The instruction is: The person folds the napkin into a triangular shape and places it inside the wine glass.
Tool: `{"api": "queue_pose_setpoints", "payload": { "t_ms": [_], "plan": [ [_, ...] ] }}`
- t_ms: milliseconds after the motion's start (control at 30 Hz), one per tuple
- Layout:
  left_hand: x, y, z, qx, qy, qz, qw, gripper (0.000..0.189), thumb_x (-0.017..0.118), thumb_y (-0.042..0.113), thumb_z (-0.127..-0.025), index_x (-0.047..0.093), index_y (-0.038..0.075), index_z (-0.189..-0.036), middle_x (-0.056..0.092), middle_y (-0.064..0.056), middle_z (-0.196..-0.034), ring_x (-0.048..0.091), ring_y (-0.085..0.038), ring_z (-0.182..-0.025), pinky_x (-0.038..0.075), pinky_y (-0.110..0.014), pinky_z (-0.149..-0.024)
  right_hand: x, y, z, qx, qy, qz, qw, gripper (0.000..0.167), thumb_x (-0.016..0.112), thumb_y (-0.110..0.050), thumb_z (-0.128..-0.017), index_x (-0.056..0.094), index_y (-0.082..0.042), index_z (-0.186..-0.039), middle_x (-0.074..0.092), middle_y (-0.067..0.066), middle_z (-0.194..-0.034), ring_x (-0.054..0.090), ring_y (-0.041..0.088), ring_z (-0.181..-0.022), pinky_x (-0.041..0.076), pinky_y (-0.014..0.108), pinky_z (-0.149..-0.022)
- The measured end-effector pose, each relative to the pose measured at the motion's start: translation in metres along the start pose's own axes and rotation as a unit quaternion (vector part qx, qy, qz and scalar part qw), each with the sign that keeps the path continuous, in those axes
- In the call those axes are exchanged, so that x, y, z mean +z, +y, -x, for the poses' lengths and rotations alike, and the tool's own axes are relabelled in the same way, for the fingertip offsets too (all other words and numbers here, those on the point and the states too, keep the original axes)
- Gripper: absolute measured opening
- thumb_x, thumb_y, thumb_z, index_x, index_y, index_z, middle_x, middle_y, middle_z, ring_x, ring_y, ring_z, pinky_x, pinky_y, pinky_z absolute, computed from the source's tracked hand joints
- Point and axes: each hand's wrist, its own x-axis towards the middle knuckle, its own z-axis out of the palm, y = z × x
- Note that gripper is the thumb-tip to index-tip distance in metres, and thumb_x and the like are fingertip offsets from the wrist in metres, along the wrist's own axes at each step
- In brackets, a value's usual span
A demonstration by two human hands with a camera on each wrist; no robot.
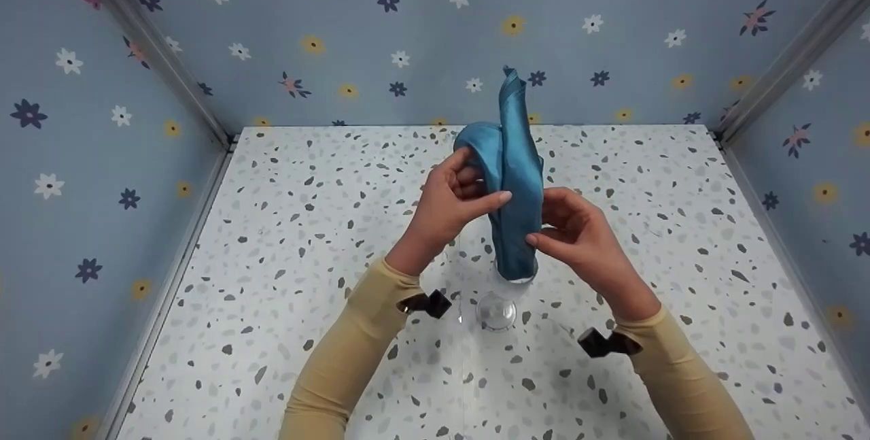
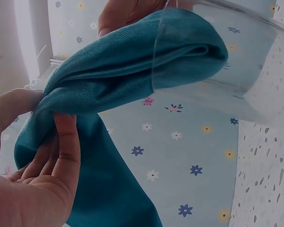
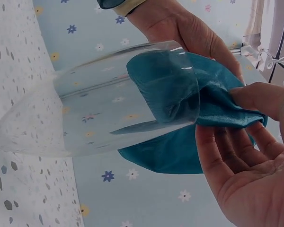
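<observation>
A blue-teal satin napkin [image 1: 522, 181], folded into a tall shape with a rolled, pointed top, stands with its lower end inside the mouth of a clear stemmed glass [image 1: 497, 312]. On its left side, my left hand [image 1: 445, 205] pinches the cloth, thumb in front and fingers behind a drooping fold. My right hand [image 1: 586, 239] pinches the right edge lower down, near the glass rim. Through the glass wall [image 3: 92, 106] in the right wrist view, the rounded napkin end shows just within the rim. A loose flap hangs outside the glass there.
The glass stands on a white speckled tabletop [image 1: 306, 277]. Blue flower-patterned panels [image 1: 408, 39] rise at the back and both sides, joined by grey corner posts [image 1: 156, 45]. Small dark cameras sit at the left wrist [image 1: 435, 304] and right wrist [image 1: 598, 343].
</observation>
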Motion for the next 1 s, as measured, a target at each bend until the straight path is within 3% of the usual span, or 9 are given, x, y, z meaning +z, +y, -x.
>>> {"api": "queue_pose_setpoints", "payload": {
  "t_ms": [200,367,1000],
  "plan": [
    [0.000,-0.001,0.002,-0.001,0.007,0.000,1.0000,0.067,0.075,0.001,-0.080,0.043,0.001,-0.139,0.065,-0.017,-0.115,0.064,-0.029,-0.103,0.052,-0.041,-0.087,0.000,0.002,0.003,0.016,-0.013,0.008,0.9998,0.054,0.070,0.006,-0.083,0.049,-0.002,-0.132,0.058,0.018,-0.124,0.056,0.035,-0.112,0.048,0.041,-0.093],
    [-0.001,-0.003,0.002,-0.008,0.010,0.004,0.9999,0.068,0.076,0.001,-0.080,0.043,0.001,-0.139,0.064,-0.016,-0.116,0.064,-0.030,-0.103,0.052,-0.041,-0.087,0.001,0.002,0.004,0.024,0.003,0.010,0.9997,0.051,0.070,0.006,-0.083,0.051,-0.001,-0.130,0.059,0.018,-0.122,0.056,0.035,-0.111,0.047,0.039,-0.094],
    [0.000,-0.012,0.008,-0.014,0.002,0.008,0.9999,0.065,0.075,-0.003,-0.079,0.045,0.001,-0.137,0.065,-0.018,-0.114,0.065,-0.031,-0.100,0.052,-0.043,-0.085,0.003,0.013,0.007,0.000,-0.007,0.029,0.9996,0.048,0.070,0.007,-0.083,0.052,0.001,-0.127,0.061,0.018,-0.116,0.059,0.033,-0.106,0.048,0.038,-0.092]
  ]
}}
